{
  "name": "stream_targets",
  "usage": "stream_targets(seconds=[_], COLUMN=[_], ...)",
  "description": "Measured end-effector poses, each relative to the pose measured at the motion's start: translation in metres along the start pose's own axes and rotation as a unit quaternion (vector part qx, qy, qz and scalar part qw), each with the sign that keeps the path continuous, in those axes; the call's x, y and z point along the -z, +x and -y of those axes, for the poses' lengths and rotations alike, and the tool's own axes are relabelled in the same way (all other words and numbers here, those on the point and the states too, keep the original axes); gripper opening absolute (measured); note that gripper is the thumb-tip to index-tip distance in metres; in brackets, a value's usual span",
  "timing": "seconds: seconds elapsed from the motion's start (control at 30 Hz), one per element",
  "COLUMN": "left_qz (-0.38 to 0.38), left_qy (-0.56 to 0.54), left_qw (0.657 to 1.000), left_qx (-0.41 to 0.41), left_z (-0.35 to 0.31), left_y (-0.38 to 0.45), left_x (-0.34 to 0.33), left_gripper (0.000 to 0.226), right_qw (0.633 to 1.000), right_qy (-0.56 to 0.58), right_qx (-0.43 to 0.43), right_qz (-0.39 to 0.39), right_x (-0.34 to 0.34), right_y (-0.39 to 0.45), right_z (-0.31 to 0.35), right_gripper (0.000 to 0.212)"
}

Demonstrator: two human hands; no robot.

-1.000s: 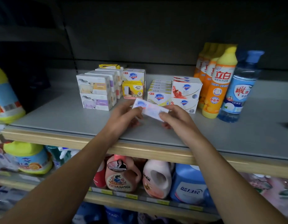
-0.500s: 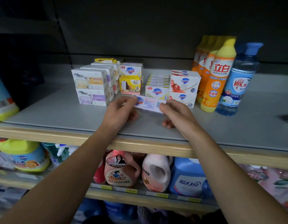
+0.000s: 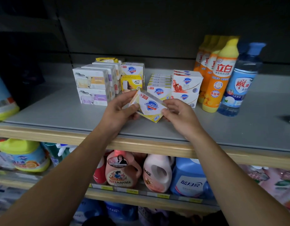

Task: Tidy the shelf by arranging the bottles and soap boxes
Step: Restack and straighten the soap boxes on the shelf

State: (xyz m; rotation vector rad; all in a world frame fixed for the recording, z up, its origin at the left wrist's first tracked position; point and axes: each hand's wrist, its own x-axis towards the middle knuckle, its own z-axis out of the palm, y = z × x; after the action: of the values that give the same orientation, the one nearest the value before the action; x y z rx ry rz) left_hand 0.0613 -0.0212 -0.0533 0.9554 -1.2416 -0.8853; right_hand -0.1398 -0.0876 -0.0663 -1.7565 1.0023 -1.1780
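**Shelf layout**

A soap box (image 3: 149, 106) is held tilted above the front middle of the shelf (image 3: 238, 128), between the left hand (image 3: 119, 112) on its left end and the right hand (image 3: 180, 116) on its right end. Behind the left hand stands a two-high stack of boxes (image 3: 92, 86), with more rows behind it. Right of that stack, one box sits on another (image 3: 132, 77). Further right comes a flat row of boxes (image 3: 159, 88), then another two-high stack (image 3: 185, 88). Right of those stand bottles in a file (image 3: 220, 75), front to back, and a lone bottle (image 3: 238, 84) just beside them. Jugs (image 3: 157, 172) stand on the shelf below.
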Motion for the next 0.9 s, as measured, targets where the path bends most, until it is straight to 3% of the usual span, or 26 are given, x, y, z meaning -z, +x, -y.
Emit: stream_targets(seconds=[0.17, 0.37, 0.77, 0.9], left_qz=[-0.037, -0.037, -0.034, -0.091], left_qy=[0.02, 0.091, 0.086, 0.229], left_qw=[0.999, 0.995, 0.996, 0.968], left_qx=[0.004, 0.01, 0.008, -0.036], left_z=[-0.001, 0.0, -0.001, 0.002], left_y=[-0.002, -0.001, -0.002, 0.001], left_x=[-0.004, -0.002, -0.004, -0.007], left_gripper=[0.032, 0.035, 0.038, 0.042], right_qw=[0.999, 0.998, 0.995, 0.992], right_qy=[0.005, -0.016, -0.073, -0.097], right_qx=[0.025, 0.053, 0.069, 0.08], right_qz=[-0.022, 0.015, 0.017, -0.021], right_x=[0.001, -0.001, -0.001, -0.002], right_y=[-0.002, -0.008, -0.011, -0.011], right_z=[0.0, 0.005, 0.013, 0.012], right_gripper=[0.041, 0.044, 0.048, 0.04])
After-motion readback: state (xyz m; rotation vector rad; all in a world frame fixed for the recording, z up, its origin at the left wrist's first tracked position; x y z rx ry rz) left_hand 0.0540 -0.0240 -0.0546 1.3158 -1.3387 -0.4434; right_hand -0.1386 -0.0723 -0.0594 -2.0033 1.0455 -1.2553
